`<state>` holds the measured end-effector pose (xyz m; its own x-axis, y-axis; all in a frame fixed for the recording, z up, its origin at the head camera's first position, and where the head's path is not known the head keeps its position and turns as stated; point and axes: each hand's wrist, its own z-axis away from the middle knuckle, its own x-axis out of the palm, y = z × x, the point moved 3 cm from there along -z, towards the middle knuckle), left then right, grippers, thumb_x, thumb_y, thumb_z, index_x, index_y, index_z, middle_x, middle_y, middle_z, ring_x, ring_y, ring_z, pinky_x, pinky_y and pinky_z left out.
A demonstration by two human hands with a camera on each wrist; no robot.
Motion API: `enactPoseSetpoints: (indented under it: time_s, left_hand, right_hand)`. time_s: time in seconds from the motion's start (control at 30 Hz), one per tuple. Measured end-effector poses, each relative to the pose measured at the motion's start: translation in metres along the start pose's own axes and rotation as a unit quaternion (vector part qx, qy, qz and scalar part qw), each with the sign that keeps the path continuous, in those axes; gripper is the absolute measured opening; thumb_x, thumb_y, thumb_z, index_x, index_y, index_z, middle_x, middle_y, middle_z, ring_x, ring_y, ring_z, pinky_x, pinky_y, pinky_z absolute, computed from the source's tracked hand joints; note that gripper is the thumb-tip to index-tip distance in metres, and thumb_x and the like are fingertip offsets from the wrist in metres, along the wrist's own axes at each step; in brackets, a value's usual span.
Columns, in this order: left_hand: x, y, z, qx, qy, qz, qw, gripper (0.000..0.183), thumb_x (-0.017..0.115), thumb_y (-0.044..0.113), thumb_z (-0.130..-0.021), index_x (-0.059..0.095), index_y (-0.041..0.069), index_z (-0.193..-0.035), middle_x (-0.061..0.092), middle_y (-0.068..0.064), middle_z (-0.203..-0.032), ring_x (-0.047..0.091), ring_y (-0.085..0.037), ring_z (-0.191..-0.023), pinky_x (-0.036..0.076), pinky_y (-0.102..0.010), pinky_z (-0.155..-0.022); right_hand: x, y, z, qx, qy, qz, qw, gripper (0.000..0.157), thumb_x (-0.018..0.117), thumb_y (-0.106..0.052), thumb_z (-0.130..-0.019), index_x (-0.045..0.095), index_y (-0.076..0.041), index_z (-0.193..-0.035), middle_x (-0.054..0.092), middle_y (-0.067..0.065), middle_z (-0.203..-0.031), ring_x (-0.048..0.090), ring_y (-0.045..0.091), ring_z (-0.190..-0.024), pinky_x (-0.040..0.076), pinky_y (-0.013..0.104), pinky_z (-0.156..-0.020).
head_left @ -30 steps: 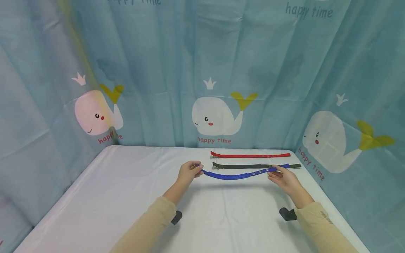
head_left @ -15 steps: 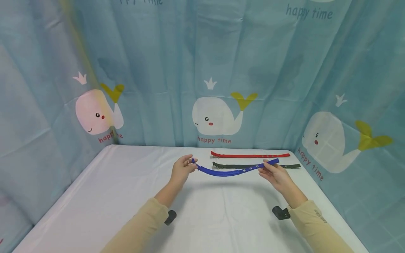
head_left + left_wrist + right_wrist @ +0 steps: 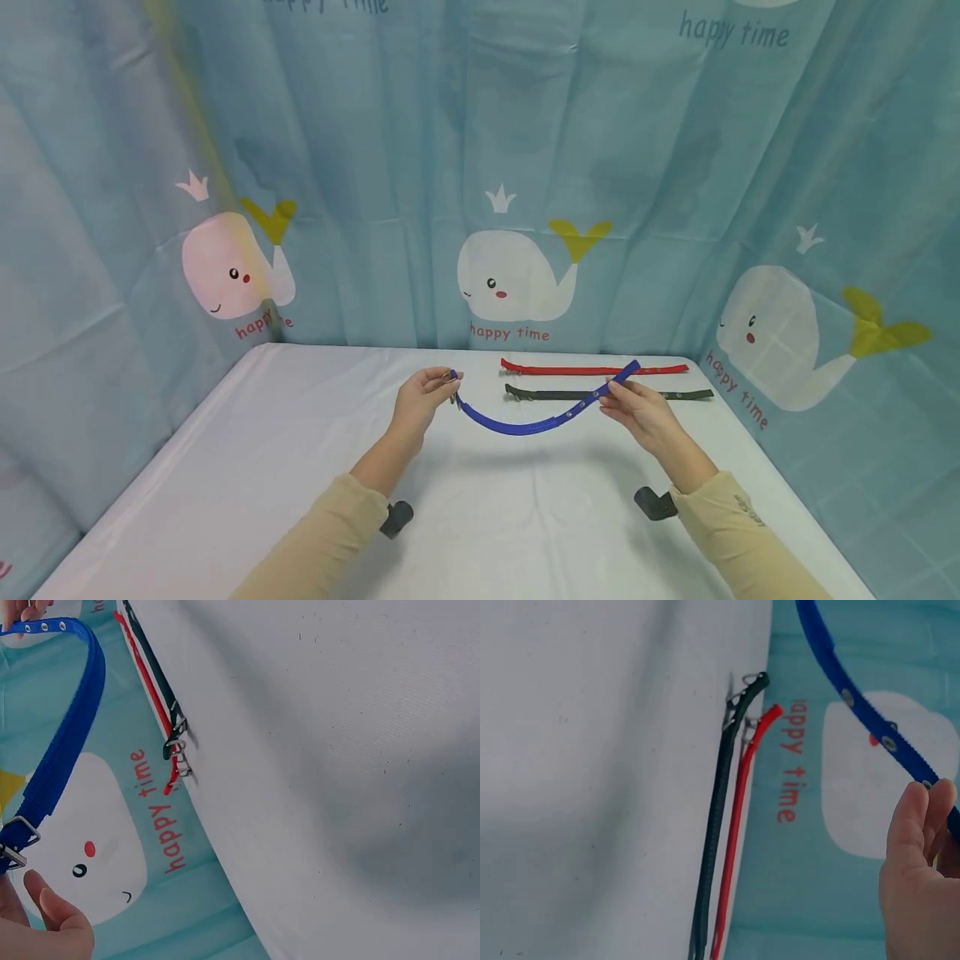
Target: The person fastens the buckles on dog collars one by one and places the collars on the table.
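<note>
Subject: one blue collar with metal eyelets and a metal buckle, held in the air above the white surface, its middle sagging in a slack curve. In the head view its eyeleted tail crosses in front of both lying collars.

Fingers: my left hand grasps the buckle end between thumb and fingers; the exact contact there is partly hidden. My right hand pinches the strap among the eyelets, leaving a free length of tail beyond the fingertips.

Surroundings: a red collar lies along the far edge of the surface, close to the far right corner. A dark green collar lies just nearer me, roughly parallel, its tail towards the right edge. Both have their buckle ends to the left. A curtain printed with whales stands behind the far edge.

Risks, in my judgement: the right-hand pinch is narrow, so a sharp pull could let the strap slip out and drop. Slack could let the strap twist between my hands. If lowered too far forward, it could snag the green collar's hardware or push the red one over the far edge.
</note>
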<state>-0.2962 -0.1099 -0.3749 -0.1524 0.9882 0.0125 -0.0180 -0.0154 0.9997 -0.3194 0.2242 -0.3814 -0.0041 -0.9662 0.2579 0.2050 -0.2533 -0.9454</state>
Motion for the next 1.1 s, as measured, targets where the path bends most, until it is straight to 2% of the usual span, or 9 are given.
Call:
enactPoseSetpoints:
  time_s: [0.2,0.3,0.43,0.67,0.83,1.0,1.1]
  left_hand:
    - [0.0,0.003,0.002,-0.003,0.016,0.018,0.9997,0.029,0.067,0.01,-0.082,0.059,0.003,-0.109,0.066,-0.009,-0.103,0.061,-0.019,-0.096,0.038,-0.042,-0.098]
    - [-0.001,0.004,0.004,-0.004,0.021,0.03,0.9993,0.03,0.067,0.01,-0.083,0.061,0.004,-0.111,0.066,-0.008,-0.103,0.06,-0.016,-0.094,0.038,-0.041,-0.098]
    - [-0.002,0.006,0.005,0.002,0.019,0.055,0.9983,0.032,0.067,0.01,-0.083,0.062,0.004,-0.113,0.066,-0.005,-0.1,0.059,-0.014,-0.092,0.039,-0.04,-0.095]
    - [-0.003,0.006,0.007,0.009,0.005,0.106,0.9943,0.035,0.065,0.009,-0.084,0.06,0.003,-0.118,0.063,0.0,-0.095,0.059,-0.011,-0.091,0.041,-0.034,-0.095]
    - [-0.003,0.005,0.01,0.011,-0.001,0.096,0.9954,0.035,0.063,0.012,-0.086,0.059,0.0,-0.118,0.062,-0.007,-0.111,0.056,-0.018,-0.104,0.037,-0.037,-0.099]
    - [-0.005,0.004,0.011,0.017,0.003,0.04,0.9991,0.039,0.064,0.023,-0.086,0.059,0.003,-0.119,0.058,-0.01,-0.122,0.05,-0.024,-0.116,0.027,-0.047,-0.104]
    - [-0.007,0.002,0.012,0.022,0.008,0.008,0.9997,0.04,0.064,0.029,-0.085,0.06,0.006,-0.118,0.058,-0.008,-0.122,0.048,-0.024,-0.119,0.026,-0.048,-0.105]
  right_hand:
    - [0.012,0.0,-0.001,-0.017,0.025,0.074,0.997,0.051,0.057,-0.022,-0.091,0.037,-0.001,-0.132,0.061,-0.006,-0.089,0.056,0.012,-0.088,0.049,0.026,-0.079]
    - [0.017,0.001,0.0,-0.02,0.038,0.1,0.994,0.051,0.058,-0.026,-0.09,0.04,-0.002,-0.131,0.062,-0.006,-0.089,0.053,0.013,-0.085,0.046,0.024,-0.072]
    - [0.025,0.003,0.001,-0.026,0.025,0.09,0.995,0.046,0.058,-0.026,-0.09,0.043,-0.001,-0.126,0.067,-0.002,-0.095,0.056,0.012,-0.077,0.047,0.021,-0.065]
    - [0.038,0.005,0.004,-0.042,-0.006,0.044,0.998,0.044,0.058,-0.018,-0.09,0.041,0.003,-0.125,0.067,0.003,-0.097,0.065,0.012,-0.079,0.052,0.026,-0.075]
    - [0.044,0.005,0.008,-0.046,-0.013,0.027,0.998,0.041,0.062,-0.009,-0.087,0.043,0.003,-0.121,0.066,0.003,-0.094,0.066,0.013,-0.078,0.052,0.026,-0.076]
    - [0.05,0.004,0.01,-0.056,-0.017,0.028,0.998,0.044,0.064,-0.005,-0.085,0.043,0.005,-0.122,0.065,0.006,-0.097,0.065,0.012,-0.078,0.052,0.026,-0.076]
    - [0.052,0.003,0.011,-0.059,-0.015,0.032,0.998,0.045,0.064,-0.006,-0.084,0.042,0.005,-0.122,0.064,0.008,-0.1,0.065,0.012,-0.077,0.052,0.025,-0.075]
